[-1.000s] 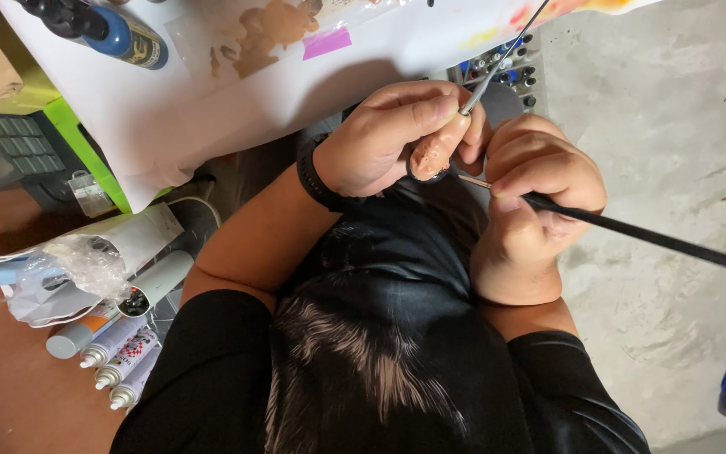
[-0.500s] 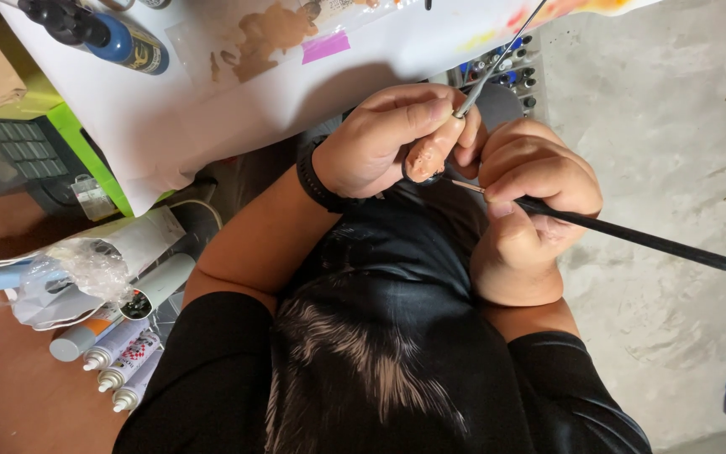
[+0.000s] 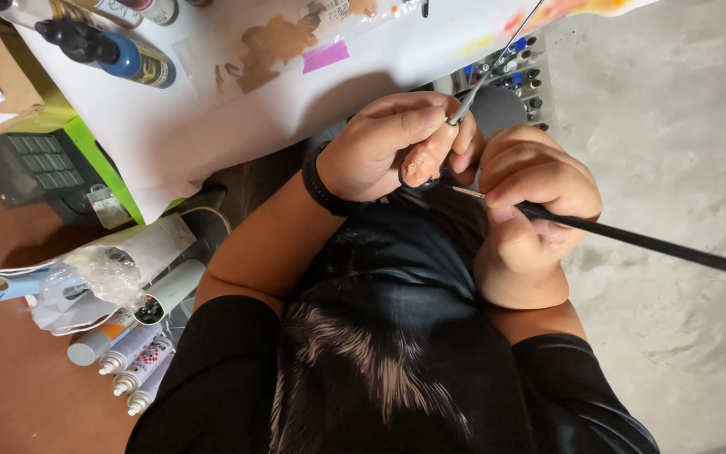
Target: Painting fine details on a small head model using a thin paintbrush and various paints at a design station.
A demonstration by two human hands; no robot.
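My left hand, with a black band at the wrist, is shut on a small flesh-coloured figure piece mounted on a thin metal rod that sticks up and to the right. My right hand sits just right of it and grips a thin black-handled brush. The handle points right, and the fine metal tip reaches toward the piece between the two hands. Both hands are held close over my dark shirt.
A white paper sheet with tan paint smears covers the table edge above. A blue dropper bottle lies at top left. A rack of small paint pots is behind the hands. Paint tubes and a crumpled bag are at left, with grey floor at right.
The hands stay together. The brush handle has tilted slightly, and the tip sits a little lower beside the piece.
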